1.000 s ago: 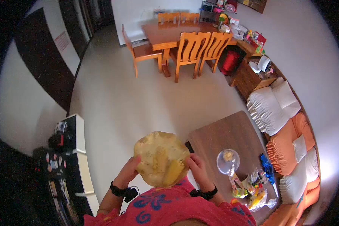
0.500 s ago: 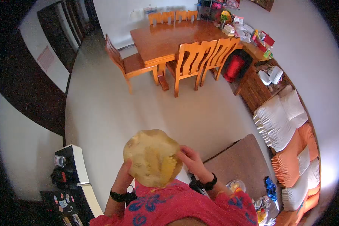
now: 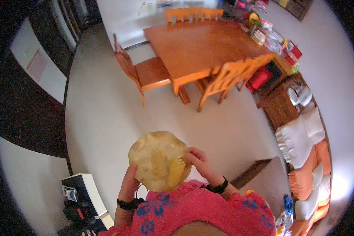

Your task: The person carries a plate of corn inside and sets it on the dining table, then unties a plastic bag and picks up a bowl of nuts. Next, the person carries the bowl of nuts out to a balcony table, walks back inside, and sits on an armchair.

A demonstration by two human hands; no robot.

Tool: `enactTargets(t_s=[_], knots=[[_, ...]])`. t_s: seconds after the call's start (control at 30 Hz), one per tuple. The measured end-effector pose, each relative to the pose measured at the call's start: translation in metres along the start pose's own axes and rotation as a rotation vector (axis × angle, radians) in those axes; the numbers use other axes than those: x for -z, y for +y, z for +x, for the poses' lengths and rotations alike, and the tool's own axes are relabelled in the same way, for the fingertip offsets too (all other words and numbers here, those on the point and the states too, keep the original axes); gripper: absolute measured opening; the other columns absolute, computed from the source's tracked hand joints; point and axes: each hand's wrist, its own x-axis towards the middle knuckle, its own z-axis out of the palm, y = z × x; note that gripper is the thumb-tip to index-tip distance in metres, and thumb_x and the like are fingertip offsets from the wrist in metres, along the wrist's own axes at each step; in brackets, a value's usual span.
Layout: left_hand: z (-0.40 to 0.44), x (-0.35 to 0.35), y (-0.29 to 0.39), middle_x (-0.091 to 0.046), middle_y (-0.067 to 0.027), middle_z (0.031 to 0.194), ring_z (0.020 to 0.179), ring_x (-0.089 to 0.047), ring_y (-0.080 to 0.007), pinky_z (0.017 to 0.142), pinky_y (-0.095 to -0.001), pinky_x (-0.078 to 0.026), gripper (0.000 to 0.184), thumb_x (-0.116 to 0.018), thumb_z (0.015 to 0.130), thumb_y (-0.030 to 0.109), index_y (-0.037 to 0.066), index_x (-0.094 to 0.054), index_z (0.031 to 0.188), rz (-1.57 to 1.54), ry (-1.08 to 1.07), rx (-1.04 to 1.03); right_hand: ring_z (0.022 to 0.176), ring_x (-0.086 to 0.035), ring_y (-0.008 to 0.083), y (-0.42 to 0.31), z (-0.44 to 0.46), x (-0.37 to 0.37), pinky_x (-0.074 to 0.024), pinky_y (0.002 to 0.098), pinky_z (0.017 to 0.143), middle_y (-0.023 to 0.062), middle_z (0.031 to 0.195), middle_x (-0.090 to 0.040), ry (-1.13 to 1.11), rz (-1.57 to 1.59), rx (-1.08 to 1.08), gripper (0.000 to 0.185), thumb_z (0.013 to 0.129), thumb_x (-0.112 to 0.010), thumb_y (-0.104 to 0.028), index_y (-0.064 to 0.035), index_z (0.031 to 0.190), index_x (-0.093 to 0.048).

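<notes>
Both my hands hold a round, yellowish plate (image 3: 145, 147) with a wavy rim, in front of my chest. My left hand (image 3: 129, 179) grips its left edge with the thumb on top. At the right edge, my right hand (image 3: 200, 160) has its fingers closed on the rim. A bright yellow elongated piece (image 3: 176, 173) with a bumpy upper end lies on the right part of the plate. Beside it is a duller yellow-brown patch (image 3: 158, 163); what these are I cannot make out. Dark bands circle both wrists.
Ahead stands a wooden dining table (image 3: 200, 47) with chairs (image 3: 232, 78) around it. A brown low table (image 3: 263, 181) is at my right, by a sofa with orange and white cushions (image 3: 303, 183). A black-and-white cabinet (image 3: 94, 196) stands at lower left.
The view has turned and moved forward, so the dining table appears larger and farther right. The low table and cabinet have slid lower. Both hands keep hold of the plate.
</notes>
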Motion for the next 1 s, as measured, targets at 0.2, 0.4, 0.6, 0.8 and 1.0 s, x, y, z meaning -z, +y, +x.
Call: enactTargets(t_s=[0.2, 0.4, 0.6, 0.8, 1.0], knots=[[0.117, 0.072, 0.116, -0.055, -0.0129, 0.124, 0.111, -0.055, -0.0218, 0.094, -0.0343, -0.045, 0.062, -0.047, 0.093, 0.047, -0.004, -0.045, 0.129, 0.172, 0.019, 0.039, 0.073, -0.048, 0.0052, -0.062, 0.154, -0.063, -0.0387, 0.0207, 0.063, -0.0030, 0.085, -0.058, 0.116, 0.033, -0.054, 0.022, 0.090, -0.052, -0.017, -0.0007, 0.102, -0.060], [0.230, 0.107, 0.219, -0.054, -0.0108, 0.126, 0.113, -0.052, -0.0185, 0.094, -0.0325, -0.044, 0.063, -0.044, 0.095, 0.048, -0.005, -0.044, 0.130, 0.254, 0.060, -0.059, 0.082, -0.052, 0.0073, -0.079, 0.319, -0.088, -0.0423, 0.0221, 0.071, 0.0004, 0.091, -0.060, 0.044, 0.045, 0.002, 0.021, 0.091, -0.052, -0.015, 0.0005, 0.103, -0.059], [0.335, 0.167, 0.321, -0.049, -0.0111, 0.132, 0.119, -0.049, -0.0191, 0.098, -0.0339, -0.041, 0.070, -0.040, 0.094, 0.054, -0.003, -0.037, 0.136, 0.125, 0.139, -0.169, 0.088, -0.054, 0.0097, -0.124, 0.504, -0.133, -0.0452, 0.0242, 0.078, 0.0029, 0.096, -0.060, -0.121, 0.061, 0.056, 0.020, 0.093, -0.053, -0.013, 0.0009, 0.106, -0.057], [0.421, 0.239, 0.417, -0.048, -0.0103, 0.133, 0.120, -0.047, -0.0187, 0.099, -0.0336, -0.040, 0.070, -0.039, 0.094, 0.054, -0.001, -0.036, 0.137, 0.052, 0.210, -0.126, 0.087, -0.055, 0.0105, -0.134, 0.633, -0.194, -0.0456, 0.0243, 0.077, 0.0040, 0.096, -0.060, -0.103, 0.009, 0.050, 0.023, 0.092, -0.053, -0.014, 0.0009, 0.110, -0.055], [0.554, 0.372, 0.522, -0.054, -0.0091, 0.126, 0.113, -0.052, -0.0168, 0.094, -0.0323, -0.044, 0.064, -0.038, 0.095, 0.052, -0.001, -0.046, 0.129, 0.469, 0.026, -0.078, 0.086, -0.055, 0.0092, -0.133, 0.765, -0.287, -0.0448, 0.0233, 0.074, 0.0034, 0.096, -0.060, 0.088, 0.097, 0.023, 0.023, 0.093, -0.052, -0.016, -0.0001, 0.109, -0.056]])
